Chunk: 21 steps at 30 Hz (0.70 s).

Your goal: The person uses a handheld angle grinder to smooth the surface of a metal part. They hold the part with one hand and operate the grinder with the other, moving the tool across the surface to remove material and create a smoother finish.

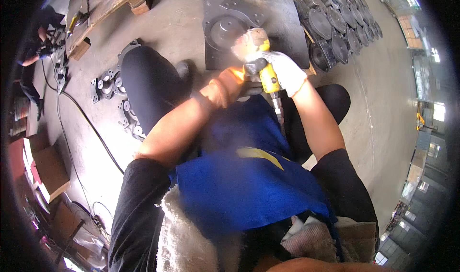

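Both my hands are on a yellow air grinder (269, 78), which points away from me toward a dark metal casting. My left hand (229, 84), in an orange and dark glove, is closed around the tool near its black part. The white-gloved right hand (287, 74) wraps the tool's body from the right. A pale, orange-tinted round disc (251, 39) at the tool's far end looks smeared by motion. It overlaps the lower right of the casting (227, 28), so I cannot tell whether they touch. Under the casting lies a dark board (281, 13). A metal hose fitting (277, 105) hangs from the tool's near end.
Dark castings (338, 25) stand in rows at the far right. More castings (109, 86) lie on the floor beside my left knee. A wooden pallet (103, 6) is at the far left. Cables (86, 116) cross the floor; another person (36, 56) works beyond them.
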Available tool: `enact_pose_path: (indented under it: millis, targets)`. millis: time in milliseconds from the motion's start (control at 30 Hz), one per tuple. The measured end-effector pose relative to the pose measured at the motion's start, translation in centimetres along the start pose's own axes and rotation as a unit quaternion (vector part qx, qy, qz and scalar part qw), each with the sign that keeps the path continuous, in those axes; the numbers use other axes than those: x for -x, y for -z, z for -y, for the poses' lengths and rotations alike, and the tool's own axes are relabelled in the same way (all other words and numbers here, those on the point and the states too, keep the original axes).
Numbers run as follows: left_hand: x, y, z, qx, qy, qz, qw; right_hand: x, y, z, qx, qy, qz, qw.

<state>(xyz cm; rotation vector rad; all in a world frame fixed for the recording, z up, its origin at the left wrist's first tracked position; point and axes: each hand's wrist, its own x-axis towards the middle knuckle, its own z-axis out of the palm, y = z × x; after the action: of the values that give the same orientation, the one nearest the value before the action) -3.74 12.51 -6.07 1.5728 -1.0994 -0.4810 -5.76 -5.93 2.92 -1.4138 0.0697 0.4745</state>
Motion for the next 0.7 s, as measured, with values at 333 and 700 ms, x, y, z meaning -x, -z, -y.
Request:
enact_pose_path:
  millis: [333, 700]
  targets:
    - [-2.5, -0.6, -2.9, -0.019, -0.065, -0.117, 0.991, 2.4, -0.5, 1.8, -0.039, -0.032, -0.120, 0.991]
    - [-0.7, -0.5, -2.0, -0.195, -0.021, -0.133, 0.972, 0.5, -2.1, 1.7, 0.097, 0.010, -0.016, 0.995]
